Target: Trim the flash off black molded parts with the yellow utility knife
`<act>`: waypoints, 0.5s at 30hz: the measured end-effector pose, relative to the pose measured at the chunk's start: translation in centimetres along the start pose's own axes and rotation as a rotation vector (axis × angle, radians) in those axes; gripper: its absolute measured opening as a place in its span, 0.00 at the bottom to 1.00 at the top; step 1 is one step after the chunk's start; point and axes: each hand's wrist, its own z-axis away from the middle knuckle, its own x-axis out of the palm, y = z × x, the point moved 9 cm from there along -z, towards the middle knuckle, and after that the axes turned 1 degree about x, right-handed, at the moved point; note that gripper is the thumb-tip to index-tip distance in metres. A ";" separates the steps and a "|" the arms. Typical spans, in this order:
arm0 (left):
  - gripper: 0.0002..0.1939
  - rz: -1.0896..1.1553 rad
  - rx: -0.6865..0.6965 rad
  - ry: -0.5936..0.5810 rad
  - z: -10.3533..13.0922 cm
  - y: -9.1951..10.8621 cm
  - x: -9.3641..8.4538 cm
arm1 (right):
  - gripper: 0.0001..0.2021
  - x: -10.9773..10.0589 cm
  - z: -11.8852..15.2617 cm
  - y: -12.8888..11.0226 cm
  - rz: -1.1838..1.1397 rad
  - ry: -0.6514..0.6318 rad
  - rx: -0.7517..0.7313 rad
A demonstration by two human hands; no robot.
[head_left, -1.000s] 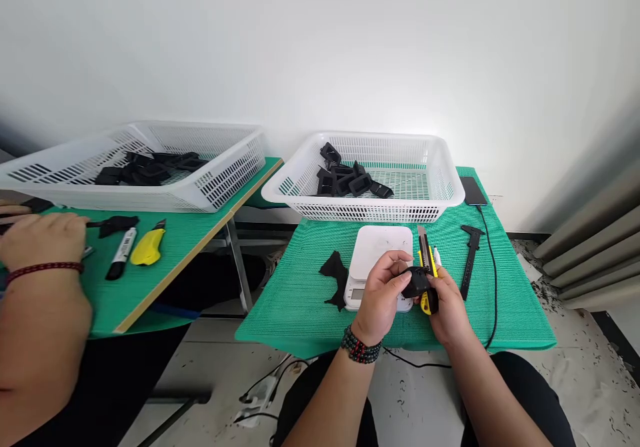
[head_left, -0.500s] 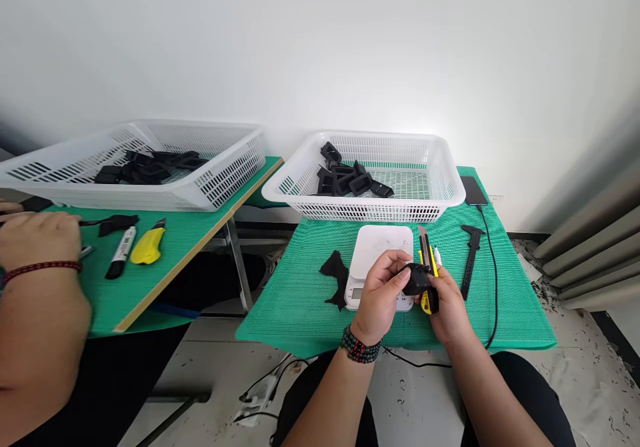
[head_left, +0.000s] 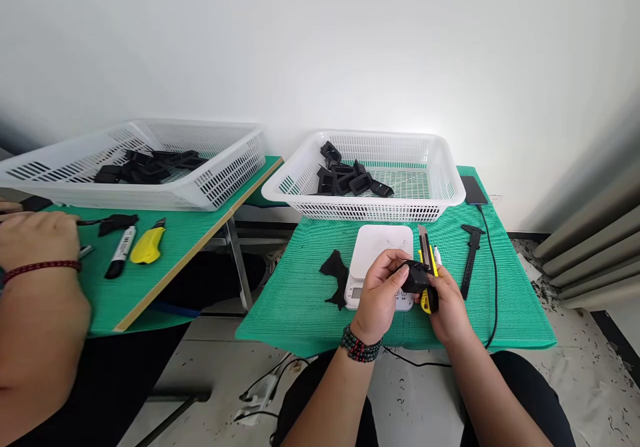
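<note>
My left hand grips a small black part between thumb and fingers, above the front of a white scale. Close on its right, my right hand is closed round a yellow and black cutter, its blade pointing away from me. The right fingertips are beside the black part; whether they touch it is hard to tell. A ragged black scrap lies left of the scale. Behind the cutter a white marker shows partly.
A white basket with several black parts stands behind the scale. To the right lie black calipers, a dark flat device and its cable. On the left table are another basket, a yellow cutter and a person's hand.
The black part has turned slightly in my left fingers and shows more of its side. Both my hands have stayed almost in place.
</note>
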 end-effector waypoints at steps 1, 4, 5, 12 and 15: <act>0.18 0.002 0.001 0.005 0.0 0.0 0.0 | 0.16 0.0 0.0 0.0 -0.001 -0.001 0.002; 0.17 -0.004 0.004 0.010 0.0 0.0 -0.1 | 0.16 -0.1 0.0 0.1 -0.007 0.004 0.010; 0.17 -0.005 0.005 0.009 0.0 0.0 -0.1 | 0.15 -0.1 0.0 0.1 -0.009 0.005 0.011; 0.19 0.008 -0.005 -0.037 -0.1 -0.1 0.5 | 0.14 0.0 -0.1 0.1 -0.010 -0.014 0.007; 0.19 0.001 0.001 -0.068 -0.1 -0.1 0.8 | 0.14 -0.1 0.0 0.0 -0.007 0.005 0.008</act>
